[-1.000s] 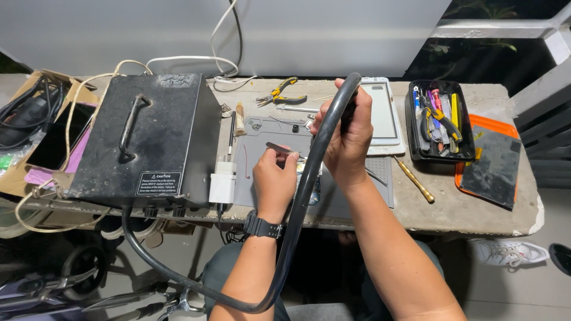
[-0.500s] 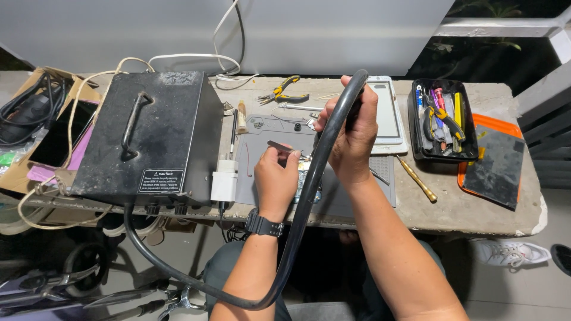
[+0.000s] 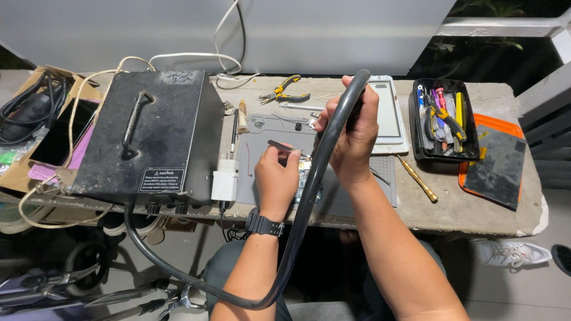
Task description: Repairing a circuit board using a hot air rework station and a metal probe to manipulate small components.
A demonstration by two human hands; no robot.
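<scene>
- Head view: the right hand (image 3: 352, 139) grips a black hose (image 3: 309, 196) over the grey mat (image 3: 357, 190) on the table (image 3: 476, 202); the hose loops down in front of the left arm to the black box (image 3: 148, 139).
- The left hand (image 3: 276, 178) pinches tweezers (image 3: 281, 146) over a small board (image 3: 308, 178), mostly hidden by hose and hands.
- Around: pliers (image 3: 285, 90) behind, a tool tray (image 3: 441, 119) and screwdriver (image 3: 418, 179) to the right, a white charger (image 3: 225, 181) beside the box.
</scene>
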